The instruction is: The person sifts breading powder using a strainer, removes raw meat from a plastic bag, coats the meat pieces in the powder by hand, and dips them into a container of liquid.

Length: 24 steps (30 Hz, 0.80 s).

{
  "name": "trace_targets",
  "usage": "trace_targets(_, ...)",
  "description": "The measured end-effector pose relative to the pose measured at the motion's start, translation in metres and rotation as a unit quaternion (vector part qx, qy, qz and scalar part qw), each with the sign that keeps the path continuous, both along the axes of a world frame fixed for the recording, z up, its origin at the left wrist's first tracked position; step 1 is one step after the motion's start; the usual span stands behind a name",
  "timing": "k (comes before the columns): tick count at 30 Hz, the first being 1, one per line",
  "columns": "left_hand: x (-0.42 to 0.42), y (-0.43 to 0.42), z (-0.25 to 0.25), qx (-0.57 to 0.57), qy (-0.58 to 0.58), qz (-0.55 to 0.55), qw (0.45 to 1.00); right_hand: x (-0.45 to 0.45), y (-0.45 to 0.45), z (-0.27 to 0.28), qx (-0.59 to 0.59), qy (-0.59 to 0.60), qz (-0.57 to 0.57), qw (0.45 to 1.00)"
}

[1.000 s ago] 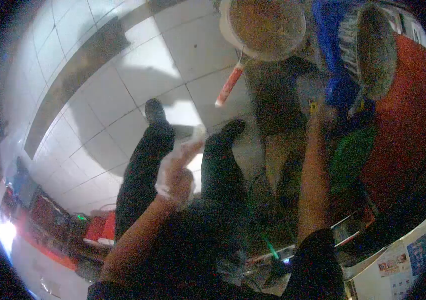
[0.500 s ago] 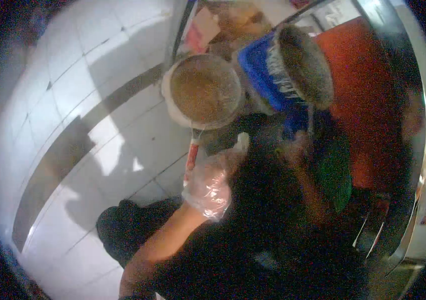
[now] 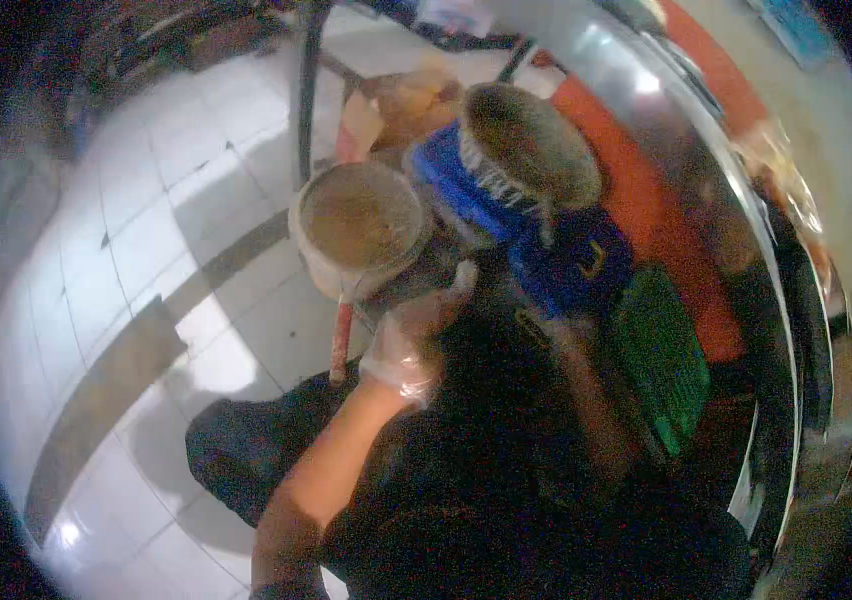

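My left hand (image 3: pixel 408 340), in a clear plastic glove, is at the middle, its fingers stretched toward the upper right with nothing visible in them. Just left of it, apart from the hand, a red handle (image 3: pixel 342 340) runs up to a round strainer (image 3: pixel 361 222) on a pale bucket (image 3: pixel 318 272). My right hand (image 3: pixel 568 330) is dim and blurred, against a dark blue bundle with a yellow mark (image 3: pixel 586 262); its fingers are hidden. Above it a round, crusted pan or basket (image 3: pixel 536 145) leans tilted on a blue container (image 3: pixel 446 175).
A green plastic basket (image 3: pixel 661 360) stands right of my right hand. Behind it is an orange panel (image 3: pixel 681 220) beside a curved metal edge (image 3: pixel 776 330). A dark table leg (image 3: pixel 306 100) rises beyond the strainer. White floor tiles (image 3: pixel 236 290) lie to the left.
The view has shifted, and the strainer and tilted pan appear farther left. The red handle is now clear of my left hand. More of the blue bundle shows by my right hand.
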<state>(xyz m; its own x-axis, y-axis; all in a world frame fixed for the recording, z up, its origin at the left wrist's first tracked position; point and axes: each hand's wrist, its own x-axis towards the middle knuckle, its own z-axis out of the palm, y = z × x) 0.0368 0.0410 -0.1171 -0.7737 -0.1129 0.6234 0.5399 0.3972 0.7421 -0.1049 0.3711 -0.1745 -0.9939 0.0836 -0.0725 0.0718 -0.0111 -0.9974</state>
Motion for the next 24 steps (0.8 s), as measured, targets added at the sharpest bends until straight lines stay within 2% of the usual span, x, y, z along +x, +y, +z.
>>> trace_targets(1,0.001,0.003,-0.004,-0.032,-0.019,0.003,0.999,0.004,0.005,-0.007,-0.008,-0.006,0.003,1.0)
trace_targets(3,0.005,0.006,0.017,-0.081,-0.004,-0.021,0.997,0.012,0.014,-0.016,-0.02,-0.018,0.009,1.0)
trace_targets(5,0.009,0.014,0.028,0.028,-0.051,-0.073,0.996,0.024,0.026,-0.019,-0.03,-0.035,0.009,0.999)
trace_targets(6,0.01,0.018,0.028,0.017,-0.051,-0.086,0.995,0.03,0.032,-0.019,-0.033,-0.043,0.012,0.998)
trace_targets(8,0.01,0.021,0.025,0.012,-0.013,-0.087,0.996,0.034,0.04,-0.017,-0.039,-0.065,0.027,0.997)
trace_targets(9,0.007,0.023,0.005,0.006,-0.012,-0.087,0.996,0.035,0.043,-0.016,-0.043,-0.075,0.039,0.995)
trace_targets(11,0.002,0.021,0.003,-0.045,-0.129,-0.096,0.986,0.033,0.042,-0.017,-0.053,-0.102,0.072,0.991)
trace_targets(13,0.011,0.013,0.0,-0.051,-0.135,-0.098,0.985,0.026,0.035,-0.022,-0.079,-0.118,0.099,0.985)
trace_targets(14,0.014,0.012,0.016,-0.043,-0.14,-0.105,0.984,0.023,0.033,-0.027,-0.096,-0.121,0.108,0.982)
trace_targets(16,0.008,0.016,-0.018,-0.073,-0.118,-0.081,0.987,0.018,0.024,-0.041,-0.144,-0.129,0.118,0.974)
trace_targets(18,0.0,0.019,-0.022,-0.104,-0.086,-0.052,0.989,0.009,0.015,-0.054,-0.196,-0.122,0.117,0.966)
trace_targets(20,-0.006,0.022,-0.005,0.067,-0.099,-0.125,0.985,0.003,0.007,-0.072,-0.249,-0.113,0.115,0.955)
trace_targets(21,-0.007,0.017,-0.011,0.064,-0.1,-0.122,0.985,0.001,0.005,-0.081,-0.273,-0.111,0.112,0.949)
trace_targets(23,-0.006,0.009,-0.026,-0.095,-0.095,-0.073,0.988,-0.001,-0.001,-0.091,-0.308,-0.108,0.105,0.939)
trace_targets(24,-0.007,0.009,-0.033,-0.094,-0.099,-0.074,0.988,-0.002,-0.002,-0.096,-0.322,-0.107,0.099,0.935)
